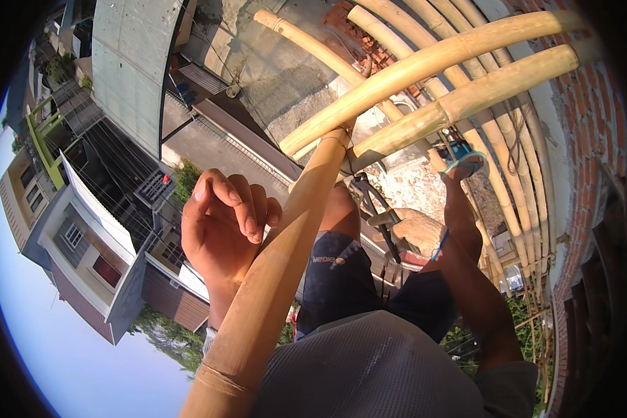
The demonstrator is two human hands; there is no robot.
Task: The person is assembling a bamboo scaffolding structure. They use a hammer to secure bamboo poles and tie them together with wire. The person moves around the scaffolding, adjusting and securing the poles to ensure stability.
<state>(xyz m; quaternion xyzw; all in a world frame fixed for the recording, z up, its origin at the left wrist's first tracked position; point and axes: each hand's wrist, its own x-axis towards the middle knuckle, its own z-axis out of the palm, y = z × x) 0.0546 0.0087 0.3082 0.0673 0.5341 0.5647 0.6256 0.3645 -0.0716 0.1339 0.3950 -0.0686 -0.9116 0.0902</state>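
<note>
My bare left hand (223, 226) is beside a thick upright bamboo pole (275, 292). Its fingers are loosely bent, the thumb apart from them, and nothing shows in the palm. The forearm is partly hidden behind the pole. Lower down to the right, my right hand (419, 233) wears a cream knitted glove with a blue cuff. That hand closes around a dark hand tool (376, 212) whose kind I cannot make out. Two bamboo poles (432, 73) cross the upright pole's top, where a dark tie (347, 164) sits at the joint.
Several long bamboo poles (515, 181) run alongside a red brick wall (585, 139) at the right. A foot in a teal sandal (465, 164) rests among them. Far below are gravel (292, 108), rubble (418, 191) and a dark fence (244, 139). Houses (94, 244) stand at the left.
</note>
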